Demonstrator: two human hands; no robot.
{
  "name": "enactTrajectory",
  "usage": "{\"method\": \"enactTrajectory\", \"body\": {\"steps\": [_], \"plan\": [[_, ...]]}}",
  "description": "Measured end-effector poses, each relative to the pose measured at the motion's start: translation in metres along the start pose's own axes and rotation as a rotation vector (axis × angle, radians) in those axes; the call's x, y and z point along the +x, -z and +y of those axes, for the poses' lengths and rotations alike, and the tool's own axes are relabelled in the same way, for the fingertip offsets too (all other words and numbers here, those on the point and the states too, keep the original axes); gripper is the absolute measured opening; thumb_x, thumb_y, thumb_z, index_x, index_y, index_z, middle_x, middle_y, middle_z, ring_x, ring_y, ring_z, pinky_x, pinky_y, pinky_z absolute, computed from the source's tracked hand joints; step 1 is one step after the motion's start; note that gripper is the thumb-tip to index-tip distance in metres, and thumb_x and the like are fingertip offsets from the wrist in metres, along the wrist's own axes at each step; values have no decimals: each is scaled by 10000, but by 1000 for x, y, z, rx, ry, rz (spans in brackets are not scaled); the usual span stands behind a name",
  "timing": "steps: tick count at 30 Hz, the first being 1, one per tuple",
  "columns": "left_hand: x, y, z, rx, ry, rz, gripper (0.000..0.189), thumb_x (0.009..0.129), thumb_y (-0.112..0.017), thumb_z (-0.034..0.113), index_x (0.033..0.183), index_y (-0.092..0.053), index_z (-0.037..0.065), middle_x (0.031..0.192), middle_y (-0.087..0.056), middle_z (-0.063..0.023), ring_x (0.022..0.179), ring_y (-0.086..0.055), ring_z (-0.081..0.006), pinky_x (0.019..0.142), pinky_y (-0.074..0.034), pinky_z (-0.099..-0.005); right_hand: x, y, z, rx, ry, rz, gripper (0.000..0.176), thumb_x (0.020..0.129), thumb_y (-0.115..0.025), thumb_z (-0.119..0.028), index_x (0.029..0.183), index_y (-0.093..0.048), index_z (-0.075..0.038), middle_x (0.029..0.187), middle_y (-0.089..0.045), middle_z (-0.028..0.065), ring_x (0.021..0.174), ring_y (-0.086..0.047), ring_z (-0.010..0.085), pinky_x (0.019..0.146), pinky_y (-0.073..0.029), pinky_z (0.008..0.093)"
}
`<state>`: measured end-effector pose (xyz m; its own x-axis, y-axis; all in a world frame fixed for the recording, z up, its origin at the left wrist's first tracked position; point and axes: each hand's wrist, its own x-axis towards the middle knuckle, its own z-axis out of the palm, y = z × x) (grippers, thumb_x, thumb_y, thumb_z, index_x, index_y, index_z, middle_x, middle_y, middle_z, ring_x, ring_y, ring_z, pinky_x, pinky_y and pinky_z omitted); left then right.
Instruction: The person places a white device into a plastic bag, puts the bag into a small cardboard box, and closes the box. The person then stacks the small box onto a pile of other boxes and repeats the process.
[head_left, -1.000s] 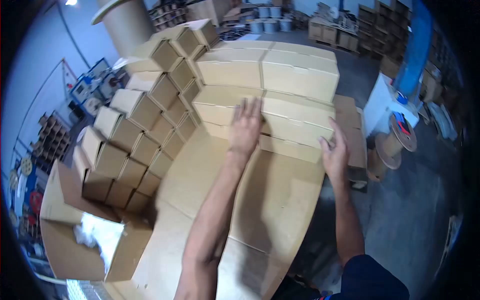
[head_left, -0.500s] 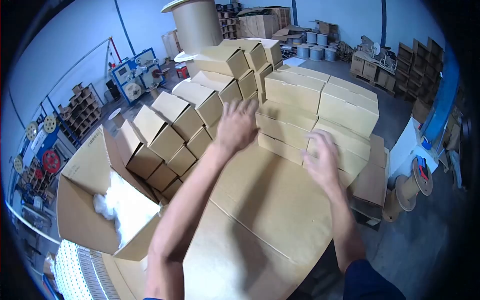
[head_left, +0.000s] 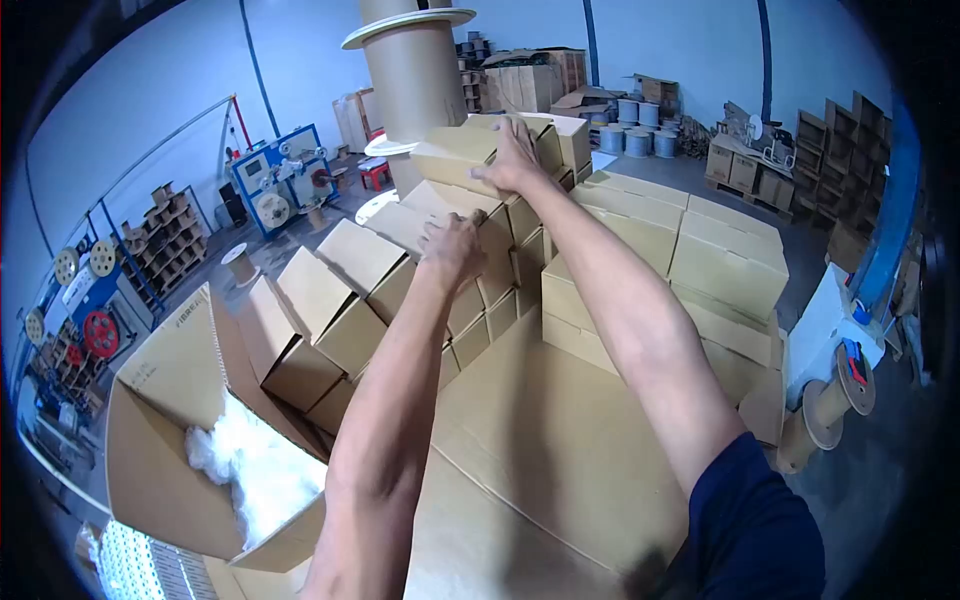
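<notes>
My right hand (head_left: 512,160) is on the near end of a closed cardboard box (head_left: 455,150) at the top of the stack, thumb on the near side and fingers over its upper edge. Lower and to the left, my left hand (head_left: 455,248) rests against the boxes of the row below, its fingers bent and apart. The slanted flap of one box (head_left: 395,222) lies just left of it. Beneath my arms spreads a flat cardboard surface (head_left: 560,430). Both palms are hidden.
An open carton (head_left: 165,465) with white stuffing (head_left: 265,470) stands at the left. More closed boxes (head_left: 725,260) are stacked at the right. A large spool (head_left: 415,85) rises behind the stack, and smaller spools (head_left: 825,410) stand at the far right.
My right hand has moved from above the right-hand boxes up and left onto the top box. My left hand has dropped slightly to the lower row. The view has shifted a little.
</notes>
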<state>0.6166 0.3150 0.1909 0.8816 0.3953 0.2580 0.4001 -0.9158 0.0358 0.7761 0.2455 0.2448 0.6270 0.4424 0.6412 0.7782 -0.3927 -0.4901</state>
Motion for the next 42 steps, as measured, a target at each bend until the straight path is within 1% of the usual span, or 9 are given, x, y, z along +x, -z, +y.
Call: {"method": "enactTrajectory", "body": {"steps": [2, 13, 21, 23, 25, 31, 34, 37, 42], "plan": [[10, -4, -8, -17, -28, -13, 776, 813, -749, 259, 1529, -450, 289, 1394, -563, -204, 1268, -542, -519, 1039, -505, -589, 27, -20, 16, -98, -14, 63, 974, 588, -954, -354, 1350, -412, -80, 1289, -568, 229, 1290, -512, 401, 1125, -386, 472], [-1, 5, -2, -3, -57, -30, 832, 790, -805, 387, 1526, -448, 233, 1421, -522, -264, 1308, -519, -535, 1072, -480, -611, 13, -3, 3, 107, 148, 167, 815, 627, -915, -290, 1278, -446, -145, 1240, -564, 187, 1236, -530, 376, 1092, -399, 484], [-14, 57, -30, -1026, 104, 330, 1156, 912, -456, 803, 1631, -100, -29, 1598, -309, -364, 1495, -330, -474, 1227, -309, -444, -57, 56, -62, 225, 285, 513, 790, 634, -933, -312, 1256, -498, -95, 1188, -604, 174, 1137, -594, 381, 976, -480, 495], [-31, 87, -23, -1536, 136, 108, 967, 914, -471, 800, 1664, -84, 327, 1708, -129, -221, 1437, -345, -562, 1103, -357, -691, -102, 65, -91, 270, 244, 541, 775, 639, -933, -294, 1247, -507, -70, 1169, -585, 162, 1125, -576, 366, 968, -469, 492], [-64, 110, -15, -1708, 70, 83, 881, 951, -546, 685, 1652, -132, 350, 1688, -228, -171, 1424, -378, -533, 1082, -399, -668, -148, 70, -111, 243, 319, 576, 793, 626, -932, -265, 1261, -498, -74, 1172, -574, 171, 1139, -548, 390, 985, -430, 501], [-228, 95, -26, -1744, -22, 147, 704, 1006, -602, 369, 1592, -369, 55, 1569, -472, -118, 1450, -421, -244, 1176, -348, -392, -290, 122, -96, 1015, 320, -8, 852, 799, -845, -146, 1496, -361, -64, 1391, -552, 135, 1200, -545, 218, 926, -483, 367], [-333, 52, -28, -1808, 88, -22, 693, 985, -659, 210, 1595, -377, 41, 1595, -453, -124, 1463, -423, -233, 1200, -332, -363, -339, 135, -71, 731, 172, -14, 970, 722, -887, -110, 1529, -348, -102, 1562, -409, 107, 1294, -495, 252, 997, -483, 412], [-431, -18, -40, -1777, 301, -248, 667, 962, -697, 213, 1554, -452, 27, 1535, -529, -112, 1393, -504, -214, 1173, -369, -348, -375, 128, -47, 570, 222, -570, 1201, 652, -952, -143, 1622, -245, -128, 1656, -320, 114, 1496, -360, 311, 1136, -421, 494], [-537, -50, -73, -1652, 362, -405, 590, 999, -655, 303, 1488, -533, -2, 1426, -625, -141, 1317, -577, -233, 1150, -398, -350, -450, 87, -81, 706, 391, -1000, 1114, 575, -969, -108, 1548, -425, -117, 1561, -445, 151, 1471, -405, 319, 1193, -383, 402]]}}
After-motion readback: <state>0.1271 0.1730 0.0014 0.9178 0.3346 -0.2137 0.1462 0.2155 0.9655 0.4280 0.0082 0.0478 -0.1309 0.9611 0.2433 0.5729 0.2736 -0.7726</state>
